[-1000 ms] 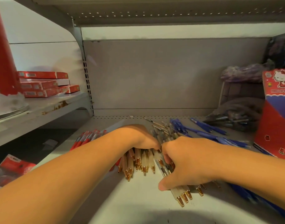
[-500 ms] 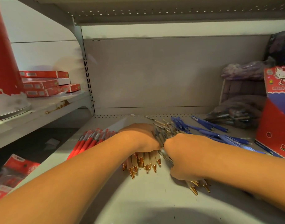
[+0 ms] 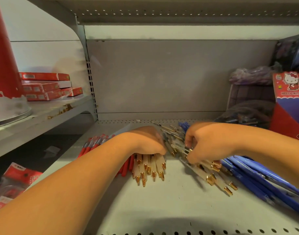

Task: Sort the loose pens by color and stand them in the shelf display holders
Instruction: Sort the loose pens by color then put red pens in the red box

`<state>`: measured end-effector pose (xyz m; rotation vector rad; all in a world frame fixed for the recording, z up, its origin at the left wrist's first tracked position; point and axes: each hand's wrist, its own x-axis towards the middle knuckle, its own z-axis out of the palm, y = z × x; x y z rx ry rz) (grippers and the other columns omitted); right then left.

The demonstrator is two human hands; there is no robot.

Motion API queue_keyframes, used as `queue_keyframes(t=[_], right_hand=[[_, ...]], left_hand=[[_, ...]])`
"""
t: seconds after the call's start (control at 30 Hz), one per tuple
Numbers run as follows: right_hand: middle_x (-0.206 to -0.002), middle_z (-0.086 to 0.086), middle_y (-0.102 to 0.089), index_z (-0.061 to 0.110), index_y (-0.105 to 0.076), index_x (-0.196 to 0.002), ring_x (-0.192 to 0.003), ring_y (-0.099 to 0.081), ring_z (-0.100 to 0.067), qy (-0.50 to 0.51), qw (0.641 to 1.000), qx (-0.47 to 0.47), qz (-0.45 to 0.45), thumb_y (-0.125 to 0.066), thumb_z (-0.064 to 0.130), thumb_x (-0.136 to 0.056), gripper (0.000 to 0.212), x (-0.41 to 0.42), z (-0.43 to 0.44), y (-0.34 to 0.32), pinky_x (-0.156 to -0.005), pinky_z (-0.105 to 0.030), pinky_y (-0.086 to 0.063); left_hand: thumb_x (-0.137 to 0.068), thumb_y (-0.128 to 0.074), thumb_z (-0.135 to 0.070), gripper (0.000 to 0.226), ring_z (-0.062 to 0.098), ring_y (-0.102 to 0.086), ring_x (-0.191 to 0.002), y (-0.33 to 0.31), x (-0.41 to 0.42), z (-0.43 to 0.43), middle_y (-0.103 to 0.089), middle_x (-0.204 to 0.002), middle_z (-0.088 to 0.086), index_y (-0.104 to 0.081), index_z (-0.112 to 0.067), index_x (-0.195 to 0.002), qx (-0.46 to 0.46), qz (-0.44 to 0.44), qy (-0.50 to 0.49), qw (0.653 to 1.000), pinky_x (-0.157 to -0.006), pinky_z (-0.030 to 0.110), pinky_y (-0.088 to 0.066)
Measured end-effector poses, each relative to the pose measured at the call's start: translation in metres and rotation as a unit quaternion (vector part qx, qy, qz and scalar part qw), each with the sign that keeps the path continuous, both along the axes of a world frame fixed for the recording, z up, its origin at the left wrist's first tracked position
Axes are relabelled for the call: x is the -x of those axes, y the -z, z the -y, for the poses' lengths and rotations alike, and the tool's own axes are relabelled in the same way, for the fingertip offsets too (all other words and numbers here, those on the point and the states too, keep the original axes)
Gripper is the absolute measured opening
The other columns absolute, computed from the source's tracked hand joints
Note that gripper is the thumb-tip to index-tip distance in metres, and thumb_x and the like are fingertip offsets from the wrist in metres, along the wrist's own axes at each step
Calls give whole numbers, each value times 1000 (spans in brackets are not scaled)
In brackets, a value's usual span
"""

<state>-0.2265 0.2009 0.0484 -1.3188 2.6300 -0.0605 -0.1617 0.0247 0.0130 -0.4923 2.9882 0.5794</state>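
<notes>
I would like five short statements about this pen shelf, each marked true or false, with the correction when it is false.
1. The left hand holds a bundle of gold-tipped pens. True.
2. The blue pens stand upright in a holder. False: they lie flat on the shelf.
3. The red pens lie partly under the left forearm. True.
4. The Hello Kitty box is at the left. False: it is at the right.
5. The right hand is empty. False: its fingers pinch loose pens.
</notes>
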Motion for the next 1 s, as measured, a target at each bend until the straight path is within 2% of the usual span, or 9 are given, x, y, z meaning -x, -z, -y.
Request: queue_keyframes(t=[0.13,0.23,0.3,0.5,0.63,0.73,0.77,0.87,1.0], right_hand=[[-66,-3,-73,10,-69,-101,-45,-63,-9,26,997,66,43,-66,28,-84,24,9,27,3,-41,-14,-44],[-75,-7,-74,7,-63,-99,-50,-67,-12,50,994,67,76,-68,24,-89,20,11,52,18,-55,-24,-58],[-80,-8,-71,9,-58,-95,-53,-68,-15,62,994,46,82,-66,25,-91,19,8,60,26,-56,-26,-60],[-63,1,-72,11,-72,-89,-44,-62,-8,-19,996,18,87,-59,39,-91,31,11,47,28,-44,-17,-47],[-75,-5,-75,12,-74,-92,-51,-61,-13,11,977,123,176,-67,25,-91,15,33,36,10,-35,-18,-41],[-71,-11,-72,5,-73,-90,-51,-56,-18,37,986,145,80,-61,20,-93,19,54,36,9,-37,-21,-38],[-63,-9,-68,3,-72,-86,-47,-53,-17,38,989,131,55,-59,19,-93,22,58,38,10,-37,-20,-37],[-50,-2,-57,5,-69,-72,-38,-49,-14,46,994,102,15,-58,16,-89,24,69,56,13,-39,-18,-40],[-66,-9,-70,8,-71,-78,-51,-63,-15,55,994,95,-24,-65,21,-87,17,81,95,27,-48,-27,-55]], left_hand=[[-88,-63,-37,24,18,-68,-100,-3,-1,0,-72,-108,-1,-73,-22,-104,20,18,10,1000,-88,33,-55],[-88,-61,-35,30,20,-65,-102,-4,-2,-3,-70,-112,3,-71,-18,-111,47,30,18,998,-90,35,-53],[-87,-62,-32,29,19,-65,-101,-5,-3,-3,-69,-112,3,-69,-19,-113,31,24,12,999,-85,33,-53],[-88,-65,-30,34,17,-64,-92,-7,-5,-4,-66,-111,3,-61,-18,-121,12,6,1,1000,-64,21,-49],[-95,-54,-23,30,18,-63,-82,-6,-5,-9,-65,-110,3,-59,-18,-124,40,17,36,998,-64,25,-51],[-103,-43,-32,35,20,-59,-97,-3,-2,-16,-61,-121,3,-58,-17,-131,70,24,39,996,-74,25,-47],[-102,-43,-40,37,19,-58,-97,-1,-1,-17,-62,-116,1,-58,-19,-130,69,20,34,997,-72,24,-45],[-89,-57,-61,50,10,-55,-77,5,2,-20,-56,-84,-10,-55,-27,-126,60,14,-1,998,-63,24,-43],[-82,-64,-63,56,12,-60,-81,9,4,-14,-60,-86,-10,-55,-27,-124,58,26,-20,998,-70,28,-49]])
